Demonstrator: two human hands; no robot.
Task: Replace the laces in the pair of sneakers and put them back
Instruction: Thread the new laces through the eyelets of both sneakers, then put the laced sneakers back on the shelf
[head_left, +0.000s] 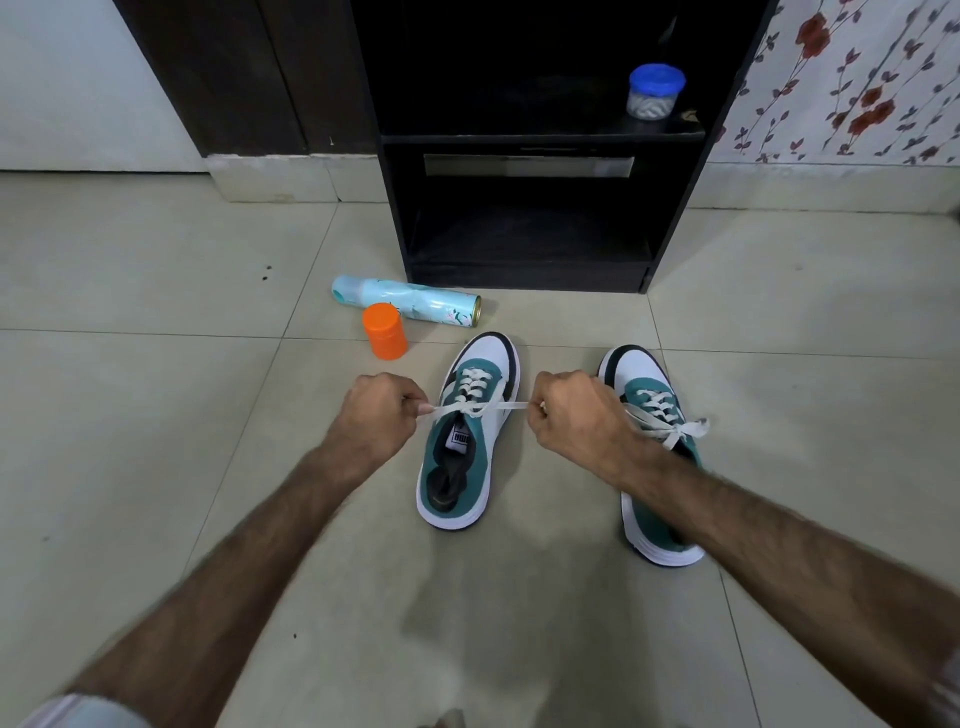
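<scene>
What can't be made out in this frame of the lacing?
- Head view: right hand covers part of the right sneaker; its forearm hides the heel side.
- Lace ends are hidden inside the left hand and right hand.
- Contents of the blue-lidded jar: too small.
- Shelf unit interior: too dark.

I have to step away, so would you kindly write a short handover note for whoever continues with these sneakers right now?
Left hand pinches one end of the white lace; right hand pinches the other end, pulled taut across the left sneaker.
Both sneakers stand on the tiled floor before the black shelf unit.
Done: left sneaker laced through; right sneaker laced and tied in a bow.
Left: tie the left sneaker, then put the pair back, presumably on the shelf unit.
</scene>
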